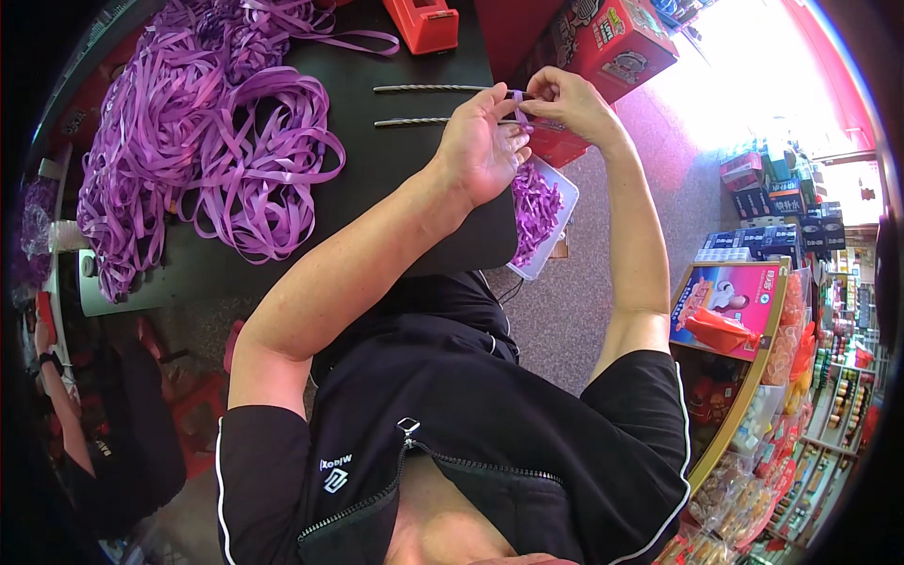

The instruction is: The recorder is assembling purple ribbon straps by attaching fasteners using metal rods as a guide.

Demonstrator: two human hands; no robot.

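Note:
Two thin twisted metal rods [400, 123] stick out side by side past the right edge of the black table. A short stretch of purple ribbon [519, 108] crosses them near their outer ends. My right hand [570, 105] is closed, its thumb and fingers pinching at the ribbon beside the upper rod. Close by on the left, my left hand [482, 149] has its palm turned up and its fingers loosely apart, touching the rods. Whether its fingertips also touch the ribbon is hard to make out. A big tangled heap of purple ribbon [169, 141] covers the table's left side.
Under the table's right edge, a white bin [562, 202] holds purple ribbon pieces. A red tape dispenser [421, 26] stands at the table's far side, with a red printed carton [612, 42] beyond. Another person's arm [68, 400] shows at far left. Packaged goods line the right.

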